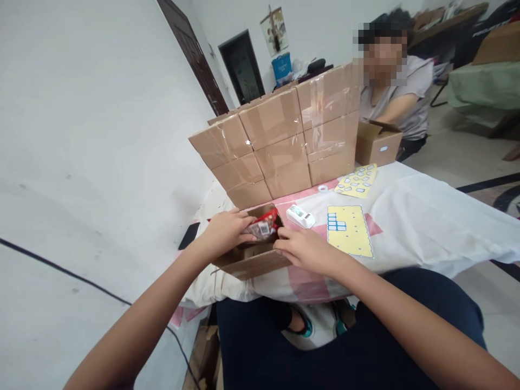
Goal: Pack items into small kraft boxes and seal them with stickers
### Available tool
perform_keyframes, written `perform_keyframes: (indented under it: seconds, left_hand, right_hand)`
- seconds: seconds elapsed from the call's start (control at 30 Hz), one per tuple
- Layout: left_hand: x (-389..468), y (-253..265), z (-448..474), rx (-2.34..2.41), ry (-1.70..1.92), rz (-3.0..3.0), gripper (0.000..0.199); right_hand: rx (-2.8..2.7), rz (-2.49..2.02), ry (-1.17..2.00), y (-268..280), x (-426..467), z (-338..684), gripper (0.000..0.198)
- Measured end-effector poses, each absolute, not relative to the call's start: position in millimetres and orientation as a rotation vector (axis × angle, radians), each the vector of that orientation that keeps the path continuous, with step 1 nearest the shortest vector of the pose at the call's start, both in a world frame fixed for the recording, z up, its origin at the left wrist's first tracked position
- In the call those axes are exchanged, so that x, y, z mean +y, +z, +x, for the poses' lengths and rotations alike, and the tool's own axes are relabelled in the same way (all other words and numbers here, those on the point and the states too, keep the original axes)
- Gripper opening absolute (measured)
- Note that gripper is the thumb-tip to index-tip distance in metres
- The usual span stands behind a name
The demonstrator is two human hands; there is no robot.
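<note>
An open cardboard box sits at the near edge of the table in front of me. My left hand reaches over its left side, fingers closed on a red and clear plastic packet with a barcode label. The packet is tilted in the box's mouth, and part of it is hidden by my fingers. At the box's right wall, my right hand has its fingers curled on the rim. Just beyond that hand lies a small white device with a greenish screen.
A tall partition of taped cardboard stands across the table. To the right lie a yellow card with stickers, another yellow card and a tape roll. A person sits beyond, beside another cardboard box. A black phone-like object lies left.
</note>
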State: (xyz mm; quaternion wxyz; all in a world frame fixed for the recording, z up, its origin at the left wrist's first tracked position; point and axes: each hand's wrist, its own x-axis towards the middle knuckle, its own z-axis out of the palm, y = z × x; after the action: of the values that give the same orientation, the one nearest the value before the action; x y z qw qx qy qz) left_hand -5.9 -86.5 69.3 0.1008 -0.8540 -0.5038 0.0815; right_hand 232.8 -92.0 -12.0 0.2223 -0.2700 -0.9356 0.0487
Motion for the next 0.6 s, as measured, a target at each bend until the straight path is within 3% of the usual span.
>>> perform_keyframes:
  seconds: [0.07,0.2,0.3,0.37,0.43,0.53,0.6]
  left_hand:
    - [-85.7,67.3,-5.0,-1.592,0.235,-2.531,0.043]
    - [-77.1,44.8,5.5,-1.697,0.381,-2.67,0.025]
    - [-81.8,43.9,-0.3,-1.685,0.323,-2.782,0.032]
    - [-99.2,45.6,-18.4,-1.72,-0.027,-2.722,0.037]
    - [-124.8,36.4,-44.5,-1.762,-0.754,-2.409,0.034]
    - [-159.2,-4.2,-79.3,-1.729,-1.76,-1.724,0.039]
    - [-169.2,-36.9,-89.0,-1.858,-1.877,-1.869,0.055]
  right_hand:
    - [-2.581,-0.75,0.135,-12.3,-90.8,233.8,0.017]
    - [-2.576,-0.754,0.111,-12.7,-92.7,232.6,0.017]
    - [-2.568,-0.727,0.111,-13.4,-96.2,233.5,0.017]
    - [-2.488,-0.73,0.114,-13.8,-97.1,236.6,0.021]
    - [-2.315,-0.811,0.154,-15.1,-95.2,240.8,0.03]
    - [-2.134,-0.867,0.315,-21.9,-86.5,244.7,0.06]
    - [-2.217,-0.768,0.451,-31.0,-79.3,242.6,0.054]
